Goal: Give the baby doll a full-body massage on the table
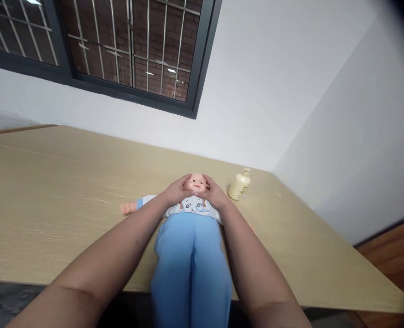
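Observation:
A baby doll [196,183] lies on its back on the table, its head toward the wall and its legs toward me. It wears a white top [192,206] with a cartoon face and light blue trousers [191,246]. My left hand [179,190] curves around the left side of its head, and my right hand [214,191] cups the other side. The thumbs meet near the chin, and the doll's face shows between my palms. One doll hand [128,208] sticks out past my left forearm; the other arm is mostly hidden behind my right forearm.
A cream pump bottle [239,186] stands to the right of the doll's head. The light wooden table [68,191] runs back to a white wall [256,91] with a barred window [130,50]. A thin pale strand [278,192] lies near the right edge.

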Motion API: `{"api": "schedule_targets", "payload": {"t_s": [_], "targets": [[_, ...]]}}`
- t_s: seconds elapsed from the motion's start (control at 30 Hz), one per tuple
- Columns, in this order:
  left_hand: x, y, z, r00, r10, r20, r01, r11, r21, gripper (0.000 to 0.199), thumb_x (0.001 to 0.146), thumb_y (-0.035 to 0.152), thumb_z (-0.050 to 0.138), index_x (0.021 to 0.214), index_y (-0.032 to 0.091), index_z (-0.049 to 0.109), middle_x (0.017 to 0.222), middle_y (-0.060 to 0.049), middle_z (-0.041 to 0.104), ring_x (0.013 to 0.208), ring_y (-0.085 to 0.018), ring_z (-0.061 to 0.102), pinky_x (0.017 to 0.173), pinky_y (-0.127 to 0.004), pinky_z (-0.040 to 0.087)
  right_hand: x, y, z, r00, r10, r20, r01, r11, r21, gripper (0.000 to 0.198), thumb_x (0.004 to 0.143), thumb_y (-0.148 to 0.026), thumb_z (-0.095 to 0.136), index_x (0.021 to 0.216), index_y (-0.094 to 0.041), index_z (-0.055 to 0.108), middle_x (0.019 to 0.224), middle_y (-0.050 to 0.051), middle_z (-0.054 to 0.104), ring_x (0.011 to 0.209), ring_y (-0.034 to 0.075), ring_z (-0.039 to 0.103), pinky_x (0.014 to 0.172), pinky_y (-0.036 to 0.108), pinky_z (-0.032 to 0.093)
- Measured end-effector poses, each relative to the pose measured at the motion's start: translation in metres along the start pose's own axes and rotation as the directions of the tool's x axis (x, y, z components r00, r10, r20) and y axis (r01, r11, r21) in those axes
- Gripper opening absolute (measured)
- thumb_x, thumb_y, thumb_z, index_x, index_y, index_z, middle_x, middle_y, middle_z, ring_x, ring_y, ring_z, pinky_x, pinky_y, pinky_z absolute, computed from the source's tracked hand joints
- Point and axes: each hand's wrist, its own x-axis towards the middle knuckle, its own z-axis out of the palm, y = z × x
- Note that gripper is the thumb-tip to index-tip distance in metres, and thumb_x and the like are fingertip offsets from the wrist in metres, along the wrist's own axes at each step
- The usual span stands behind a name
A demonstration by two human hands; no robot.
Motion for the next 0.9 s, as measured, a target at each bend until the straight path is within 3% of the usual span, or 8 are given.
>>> {"api": "schedule_targets", "payload": {"t_s": [0.13,0.3,0.43,0.53,0.73,0.9], "targets": [[0.000,0.003,-0.002,0.999,0.003,0.033,-0.003,1.000,-0.002,0.091,0.062,0.042,0.087,0.144,0.020,0.052,0.140,-0.015,0.059,0.127,-0.039,0.055,0.106,-0.049,0.044,0.001,0.003,-0.003,0.999,-0.039,-0.005,0.039,0.999,0.003,0.104,0.062,-0.039,0.088,0.151,-0.027,0.036,0.151,0.011,0.047,0.130,0.029,0.055,0.104,0.044,0.050],[0.002,-0.004,-0.007,0.999,-0.038,0.025,0.040,0.995,-0.095,0.097,0.062,0.050,0.087,0.146,0.020,0.050,0.142,-0.017,0.057,0.128,-0.038,0.054,0.106,-0.052,0.044,-0.002,0.003,-0.009,0.995,-0.072,0.064,0.057,0.977,0.206,0.087,0.067,-0.040,0.086,0.145,-0.030,0.048,0.149,0.008,0.051,0.131,0.029,0.055,0.106,0.043,0.049],[0.004,-0.007,-0.008,0.989,-0.136,0.064,0.149,0.951,-0.272,0.092,0.065,0.052,0.086,0.144,0.020,0.051,0.143,-0.017,0.056,0.127,-0.034,0.057,0.106,-0.049,0.045,-0.002,0.009,-0.013,0.993,-0.070,0.097,0.031,0.935,0.353,0.078,0.068,-0.047,0.084,0.139,-0.031,0.054,0.152,0.005,0.047,0.133,0.030,0.053,0.108,0.045,0.047],[0.003,-0.002,-0.005,0.985,-0.165,0.051,0.172,0.918,-0.357,0.088,0.067,0.053,0.084,0.141,0.017,0.054,0.139,-0.018,0.059,0.122,-0.034,0.060,0.103,-0.048,0.047,-0.002,0.011,-0.012,0.995,-0.067,0.077,0.036,0.936,0.350,0.074,0.072,-0.053,0.079,0.138,-0.030,0.054,0.152,0.005,0.048,0.133,0.029,0.053,0.108,0.045,0.047],[0.000,0.006,0.001,0.999,-0.047,0.014,0.048,0.995,-0.090,0.096,0.060,0.040,0.089,0.145,0.018,0.050,0.134,-0.018,0.063,0.116,-0.039,0.063,0.100,-0.053,0.049,-0.004,-0.005,-0.002,0.999,0.004,0.037,-0.009,0.991,0.130,0.109,0.061,-0.042,0.089,0.153,-0.028,0.032,0.154,0.010,0.043,0.137,0.031,0.048,0.111,0.045,0.044],[0.003,0.004,-0.002,1.000,-0.002,0.017,0.002,0.999,0.045,0.094,0.056,0.036,0.090,0.142,0.018,0.054,0.137,-0.015,0.062,0.126,-0.040,0.056,0.104,-0.050,0.046,-0.003,-0.010,0.000,0.999,0.010,0.039,-0.012,0.998,0.058,0.110,0.058,-0.041,0.091,0.152,-0.030,0.035,0.154,0.010,0.044,0.136,0.033,0.048,0.108,0.044,0.047]]}}
